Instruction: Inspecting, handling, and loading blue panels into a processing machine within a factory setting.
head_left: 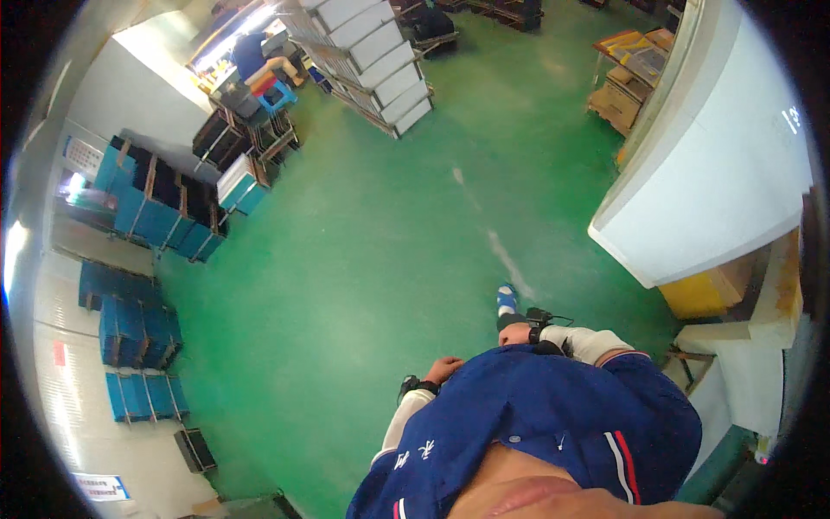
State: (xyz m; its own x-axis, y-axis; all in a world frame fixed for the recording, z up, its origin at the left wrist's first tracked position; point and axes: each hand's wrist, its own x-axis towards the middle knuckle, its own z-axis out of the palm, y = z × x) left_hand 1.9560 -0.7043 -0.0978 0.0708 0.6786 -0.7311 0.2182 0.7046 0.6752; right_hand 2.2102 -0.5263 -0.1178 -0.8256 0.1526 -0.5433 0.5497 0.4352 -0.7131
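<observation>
While left hand [445,370] and right hand [516,334] hang beside the jacket [562,398], opening and hold unclear to me, its collar [475,455] seems soft, pinchable.

Navy shirt [553,398], red-and-white stripes [624,467], white lettering [428,450]; cream forearm sleeves [586,342]; black wrist-worn devices [408,387]; blue-and-white footwear [507,301]

On my remote feed I see a green floor [346,294] — pale streaks [498,248] on it — a whitish left wall [86,432], a bright tube light [245,36].
</observation>
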